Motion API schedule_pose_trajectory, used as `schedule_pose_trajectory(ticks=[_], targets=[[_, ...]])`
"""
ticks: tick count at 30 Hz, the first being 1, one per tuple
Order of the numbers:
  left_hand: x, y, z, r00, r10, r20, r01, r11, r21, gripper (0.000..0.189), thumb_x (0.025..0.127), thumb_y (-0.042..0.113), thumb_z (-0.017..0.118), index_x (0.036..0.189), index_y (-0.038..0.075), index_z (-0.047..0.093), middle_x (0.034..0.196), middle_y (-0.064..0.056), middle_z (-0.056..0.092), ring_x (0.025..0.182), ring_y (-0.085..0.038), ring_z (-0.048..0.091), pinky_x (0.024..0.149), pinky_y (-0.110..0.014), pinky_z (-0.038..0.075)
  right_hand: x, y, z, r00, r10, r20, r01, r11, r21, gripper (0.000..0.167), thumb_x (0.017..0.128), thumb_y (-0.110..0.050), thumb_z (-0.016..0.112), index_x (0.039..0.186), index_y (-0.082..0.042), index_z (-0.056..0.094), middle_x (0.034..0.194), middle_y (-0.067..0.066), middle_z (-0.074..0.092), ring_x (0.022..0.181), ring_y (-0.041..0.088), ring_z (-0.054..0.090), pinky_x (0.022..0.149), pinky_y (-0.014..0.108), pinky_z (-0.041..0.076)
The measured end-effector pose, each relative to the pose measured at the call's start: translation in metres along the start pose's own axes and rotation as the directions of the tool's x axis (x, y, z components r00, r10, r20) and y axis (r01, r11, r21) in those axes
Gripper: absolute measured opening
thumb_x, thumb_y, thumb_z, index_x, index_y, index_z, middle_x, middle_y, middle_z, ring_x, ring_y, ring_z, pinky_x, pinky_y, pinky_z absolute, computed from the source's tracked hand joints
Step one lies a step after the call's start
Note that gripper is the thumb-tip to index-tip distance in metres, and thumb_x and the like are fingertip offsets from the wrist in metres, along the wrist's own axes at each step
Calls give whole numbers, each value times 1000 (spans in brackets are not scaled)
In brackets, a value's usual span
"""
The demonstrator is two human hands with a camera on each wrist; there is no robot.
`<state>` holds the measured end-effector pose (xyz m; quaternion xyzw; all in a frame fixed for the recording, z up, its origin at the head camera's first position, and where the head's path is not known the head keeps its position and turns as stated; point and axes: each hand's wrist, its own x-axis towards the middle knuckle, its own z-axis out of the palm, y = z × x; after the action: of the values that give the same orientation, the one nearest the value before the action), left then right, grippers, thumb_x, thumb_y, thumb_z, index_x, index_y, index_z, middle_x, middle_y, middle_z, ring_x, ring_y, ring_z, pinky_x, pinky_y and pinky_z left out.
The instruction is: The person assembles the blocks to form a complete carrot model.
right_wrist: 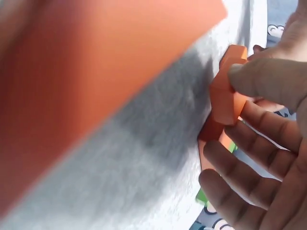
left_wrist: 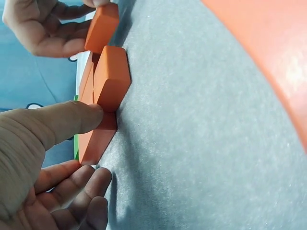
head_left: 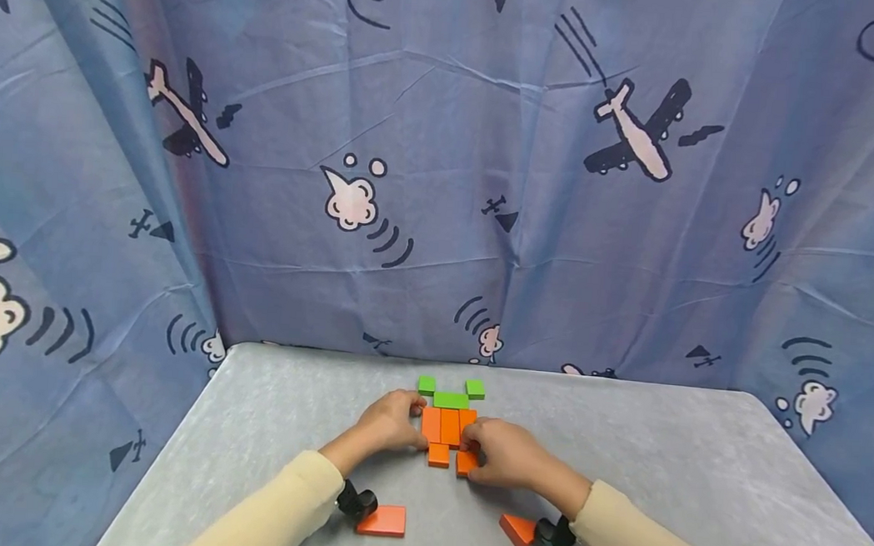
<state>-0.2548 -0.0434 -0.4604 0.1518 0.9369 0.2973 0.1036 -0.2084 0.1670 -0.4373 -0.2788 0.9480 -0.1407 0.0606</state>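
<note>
Three long orange blocks (head_left: 440,426) lie side by side, with a short orange block (head_left: 438,455) against their near end at the left. My left hand (head_left: 390,420) is at the left side of this group. Its straight thumb (left_wrist: 79,120) touches the blocks near the short one, and its other fingers lie along the outer edge. My right hand (head_left: 507,454) pinches a second short orange block (right_wrist: 224,96) between thumb and fingers. In the left wrist view this held block (left_wrist: 103,28) is tilted, close beside the first short block (left_wrist: 112,79).
A wide green block (head_left: 451,400) adjoins the far end, with small green blocks (head_left: 426,385) at both its corners. Nearer me on the grey table (head_left: 287,397) lie a rectangular orange block (head_left: 384,520) and an orange wedge-like block (head_left: 517,530), each partly behind a wrist camera. A patterned curtain (head_left: 430,139) hangs behind.
</note>
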Motion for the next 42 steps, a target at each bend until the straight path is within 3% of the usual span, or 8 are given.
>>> schedule_pose_trajectory(ticks=[18, 42], targets=[[-1, 0, 4, 1000, -9, 2, 9, 1000, -2, 61, 65, 25, 86, 119, 8, 64, 103, -1, 65, 96, -18, 59, 88, -37, 49, 9, -11, 7, 998, 49, -48, -54, 993, -107, 24, 66, -17, 83, 81, -15, 65, 65, -8, 47, 59, 9, 42, 53, 24, 36], [-1, -2, 1, 1000, 7, -7, -7, 1000, -4, 59, 64, 26, 86, 117, 9, 66, 102, 0, 66, 95, -17, 60, 86, -36, 49, 14, -10, 9, 994, 96, -55, -100, 992, -80, 25, 67, -20, 84, 81, -14, 65, 69, -7, 50, 62, 9, 44, 56, 24, 38]])
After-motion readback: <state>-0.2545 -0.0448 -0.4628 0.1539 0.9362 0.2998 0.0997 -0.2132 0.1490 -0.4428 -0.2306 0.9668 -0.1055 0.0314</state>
